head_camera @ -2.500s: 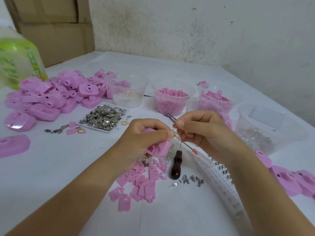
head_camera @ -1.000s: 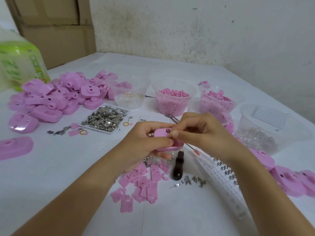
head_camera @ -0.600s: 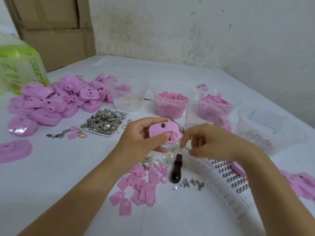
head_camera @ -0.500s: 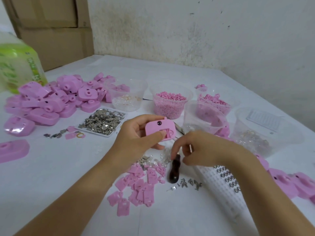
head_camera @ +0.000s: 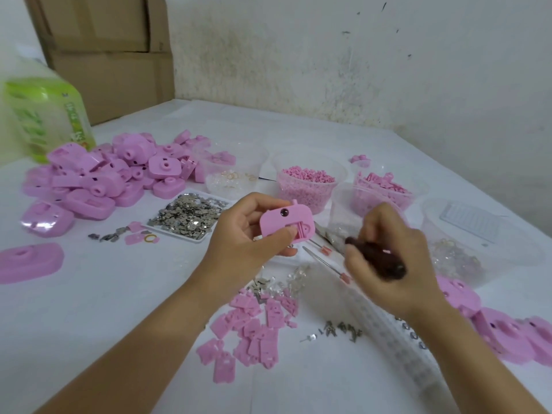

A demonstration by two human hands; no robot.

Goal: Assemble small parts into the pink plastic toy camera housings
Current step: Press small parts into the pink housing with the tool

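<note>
My left hand [head_camera: 248, 237] grips a pink toy camera housing [head_camera: 286, 224] above the table, its open inner side facing me, with a dark round hole near the top and a small pink part seated inside. My right hand [head_camera: 388, 258] is blurred to the right of it and grips a tool with a dark wooden handle [head_camera: 376, 258]. Thin metal tweezers with pink tips [head_camera: 325, 261] lie on the table between my hands. Flat pink plates [head_camera: 251, 330] and small metal pieces [head_camera: 340, 331] are scattered below.
A heap of pink housings [head_camera: 104, 171] lies at the left, with a white tray of metal bits [head_camera: 188, 216] beside it. Clear tubs of pink parts [head_camera: 307, 183] and springs stand behind. A white grid tray [head_camera: 397, 339] and more housings [head_camera: 507, 336] sit at the right. A green bottle [head_camera: 41, 121] stands far left.
My right hand let go of the tweezers, reached down to the dark-handled tool and lifted it off the table. My left hand turned the housing so its inside faces me.
</note>
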